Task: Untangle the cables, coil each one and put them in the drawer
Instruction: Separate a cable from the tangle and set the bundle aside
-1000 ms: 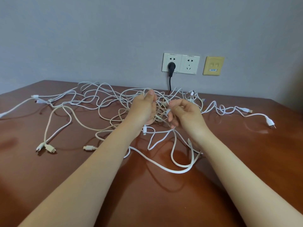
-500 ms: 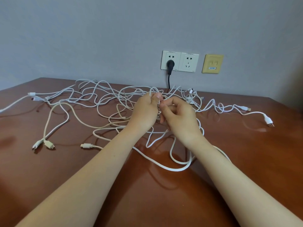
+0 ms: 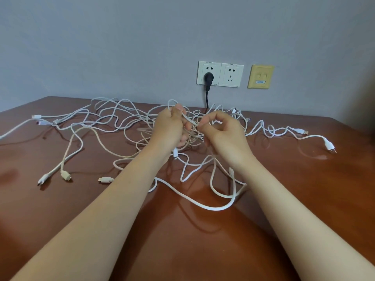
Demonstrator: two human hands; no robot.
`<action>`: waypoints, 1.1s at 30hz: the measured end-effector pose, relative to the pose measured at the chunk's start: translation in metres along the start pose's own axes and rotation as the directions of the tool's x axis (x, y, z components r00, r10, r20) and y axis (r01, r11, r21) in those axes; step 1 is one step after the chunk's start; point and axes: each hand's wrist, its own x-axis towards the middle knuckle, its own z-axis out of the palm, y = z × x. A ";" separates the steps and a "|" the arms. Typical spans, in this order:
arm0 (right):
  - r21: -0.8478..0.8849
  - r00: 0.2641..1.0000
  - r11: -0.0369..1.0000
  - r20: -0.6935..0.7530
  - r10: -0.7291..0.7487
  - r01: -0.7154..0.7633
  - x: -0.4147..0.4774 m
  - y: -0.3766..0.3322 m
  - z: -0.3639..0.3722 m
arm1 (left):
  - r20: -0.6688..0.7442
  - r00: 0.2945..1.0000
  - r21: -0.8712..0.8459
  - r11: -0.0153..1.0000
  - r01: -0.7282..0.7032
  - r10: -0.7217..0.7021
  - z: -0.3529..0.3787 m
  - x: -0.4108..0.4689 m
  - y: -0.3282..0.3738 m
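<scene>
On the tabletop [image 3: 304,199] | cables [image 3: 215,208] lie in one big knot, spread wide | left grip [image 3: 168,128] holds a bunch of loops | right grip [image 3: 223,132] pinches one strand | risk: a hard pull could make the knot tighter, since many loops cross there

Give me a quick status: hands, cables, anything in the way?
Left hand grips a bunch of strands. Right hand pinches one strand. Cables tangled on the table, none coiled. No drawer in view.

left hand [image 3: 168,129]: bare | right hand [image 3: 222,132]: bare | forearms [image 3: 113,201]: bare to frame edge
</scene>
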 end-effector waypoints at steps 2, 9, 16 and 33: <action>-0.176 0.999 0.984 -0.016 -0.043 0.040 0.000 0.001 -0.007 | -0.080 0.997 -0.035 0.999 -0.003 0.000 -0.006 0.003 0.004; -0.153 0.995 0.984 0.049 -0.082 0.088 0.000 0.006 -0.017 | -0.119 0.989 -0.236 0.970 0.059 -0.089 -0.021 0.009 0.007; -0.219 0.995 0.971 0.010 -0.100 0.100 0.002 0.013 -0.014 | 0.017 0.979 -0.630 0.758 0.170 -0.205 -0.021 0.009 0.010; -0.553 0.882 0.687 0.296 -0.367 0.472 -0.020 -0.009 -0.005 | -0.016 0.994 -0.153 0.983 0.103 -0.107 -0.012 0.006 0.006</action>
